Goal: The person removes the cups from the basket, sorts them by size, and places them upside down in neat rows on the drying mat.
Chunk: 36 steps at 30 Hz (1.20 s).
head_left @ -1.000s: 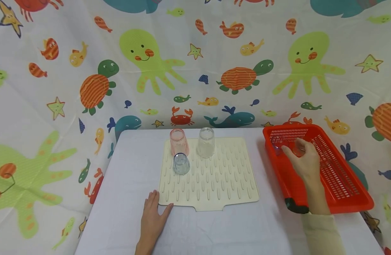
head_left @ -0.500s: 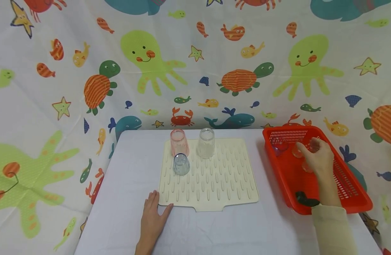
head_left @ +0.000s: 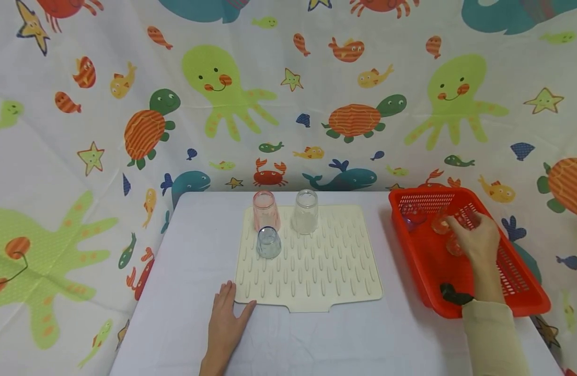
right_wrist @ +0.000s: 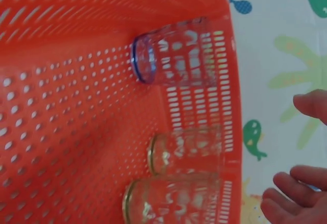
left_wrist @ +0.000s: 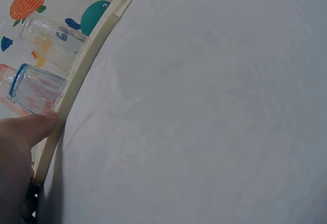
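Left hand (head_left: 226,321): fingers straight, thumb on tray (head_left: 316,269) edge. Right hand (head_left: 479,240), over red basket (head_left: 419,267): thumb and fingers parted, nothing gripped. Left of right hand, in basket: two amber glasses (head_left: 440,224); farther, purple glass (head_left: 413,214). Beyond left hand, on tray: blue glass (head_left: 268,244), clear glass (head_left: 306,214), pink glass (head_left: 266,211).

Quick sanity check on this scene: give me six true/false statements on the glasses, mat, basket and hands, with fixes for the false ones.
1. A pink glass, a clear glass and a blue glass stand on the mat. True.
2. The blue glass is the tallest of them. False: it is the shortest.
3. The left hand touches the mat. True.
4. The right hand is over the red basket. True.
5. The right hand grips a glass. False: nothing is between its thumb and fingers.
6. Just one glass shows in the red basket. False: three glasses do.
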{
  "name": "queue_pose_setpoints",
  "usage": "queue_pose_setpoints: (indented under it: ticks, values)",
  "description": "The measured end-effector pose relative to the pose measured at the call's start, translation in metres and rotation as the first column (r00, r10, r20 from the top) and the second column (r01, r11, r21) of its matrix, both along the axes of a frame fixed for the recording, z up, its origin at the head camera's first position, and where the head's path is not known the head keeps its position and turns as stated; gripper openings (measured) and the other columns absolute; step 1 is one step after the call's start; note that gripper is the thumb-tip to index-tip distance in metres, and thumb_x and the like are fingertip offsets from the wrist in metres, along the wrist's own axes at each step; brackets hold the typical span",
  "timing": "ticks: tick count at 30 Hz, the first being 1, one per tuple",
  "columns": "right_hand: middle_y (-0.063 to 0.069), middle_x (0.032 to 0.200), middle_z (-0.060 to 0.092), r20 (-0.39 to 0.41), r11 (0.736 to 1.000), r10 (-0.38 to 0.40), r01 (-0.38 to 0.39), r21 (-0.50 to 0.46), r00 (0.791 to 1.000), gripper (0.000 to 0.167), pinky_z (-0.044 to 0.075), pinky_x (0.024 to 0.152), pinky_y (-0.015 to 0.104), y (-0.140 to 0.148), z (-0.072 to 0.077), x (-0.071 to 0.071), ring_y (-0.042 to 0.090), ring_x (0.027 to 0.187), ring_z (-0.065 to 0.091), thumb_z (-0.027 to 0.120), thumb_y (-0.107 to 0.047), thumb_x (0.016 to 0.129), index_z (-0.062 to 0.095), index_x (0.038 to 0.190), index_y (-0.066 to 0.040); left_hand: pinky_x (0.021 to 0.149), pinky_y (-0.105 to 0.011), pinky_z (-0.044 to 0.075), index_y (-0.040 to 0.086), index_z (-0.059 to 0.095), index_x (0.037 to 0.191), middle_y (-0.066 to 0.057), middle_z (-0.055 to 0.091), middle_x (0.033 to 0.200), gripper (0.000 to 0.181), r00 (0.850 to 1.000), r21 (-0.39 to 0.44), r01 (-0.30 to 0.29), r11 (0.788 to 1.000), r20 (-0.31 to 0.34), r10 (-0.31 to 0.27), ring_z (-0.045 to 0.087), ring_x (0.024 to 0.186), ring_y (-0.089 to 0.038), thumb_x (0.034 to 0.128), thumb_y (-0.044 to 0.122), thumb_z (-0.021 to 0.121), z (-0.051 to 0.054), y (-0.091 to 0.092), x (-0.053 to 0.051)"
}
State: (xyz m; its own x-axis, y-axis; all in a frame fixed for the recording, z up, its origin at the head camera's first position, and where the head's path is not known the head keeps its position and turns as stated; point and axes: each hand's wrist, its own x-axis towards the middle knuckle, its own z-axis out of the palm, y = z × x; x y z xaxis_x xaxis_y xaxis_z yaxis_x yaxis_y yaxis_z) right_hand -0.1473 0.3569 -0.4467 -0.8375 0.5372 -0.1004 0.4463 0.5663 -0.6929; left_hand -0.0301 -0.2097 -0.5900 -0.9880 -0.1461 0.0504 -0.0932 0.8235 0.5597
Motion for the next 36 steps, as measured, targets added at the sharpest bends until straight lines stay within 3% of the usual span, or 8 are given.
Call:
queue_pose_setpoints:
  ticks: [10,24,30,36]
  values:
    - [0.030,0.157,0.024,0.049,0.996,-0.085,0.084,0.019,0.995,0.086,0.046,0.105,0.068,0.013,-0.016,0.004,0.046,0.139,0.029,0.056,-0.048,0.096,0.021,0.155,0.003,0.125,-0.055,0.026,-0.009,0.047,0.143,-0.024,0.043,0.154,0.083,1.000,-0.002,0.003,1.000,-0.007,-0.003,0.035,0.148,-0.040,0.0847,0.042,0.079,0.000,0.000,0.000]
    - [0.046,0.140,0.023,0.228,0.995,-0.005,-0.017,0.095,0.974,0.094,0.039,0.100,0.078,0.028,-0.024,0.008,0.058,0.125,0.024,0.060,-0.046,0.096,0.014,0.147,0.018,0.125,-0.054,0.025,-0.008,0.047,0.144,-0.023,0.043,0.155,0.083,1.000,0.000,-0.006,1.000,0.003,0.006,0.034,0.149,-0.039,0.0850,0.041,0.079,-0.002,0.001,0.001]
    - [0.048,0.140,0.021,0.259,0.997,-0.017,-0.002,0.073,0.966,0.091,0.039,0.100,0.078,0.030,-0.024,0.008,0.059,0.124,0.024,0.060,-0.040,0.096,0.013,0.145,0.021,0.123,-0.056,0.028,-0.009,0.049,0.142,-0.025,0.045,0.153,0.082,0.999,0.007,-0.002,1.000,-0.035,0.002,0.036,0.147,-0.040,0.0837,0.040,0.080,-0.003,0.001,0.002]
    - [0.047,0.140,0.022,0.271,0.999,-0.024,0.017,0.029,0.962,0.093,0.041,0.101,0.078,0.034,-0.025,0.008,0.059,0.123,0.026,0.058,-0.044,0.097,0.014,0.146,0.021,0.122,-0.057,0.029,-0.009,0.049,0.141,-0.025,0.046,0.152,0.082,0.999,0.016,0.002,1.000,-0.047,-0.001,0.037,0.146,-0.042,0.0832,0.039,0.081,-0.003,0.001,0.003]
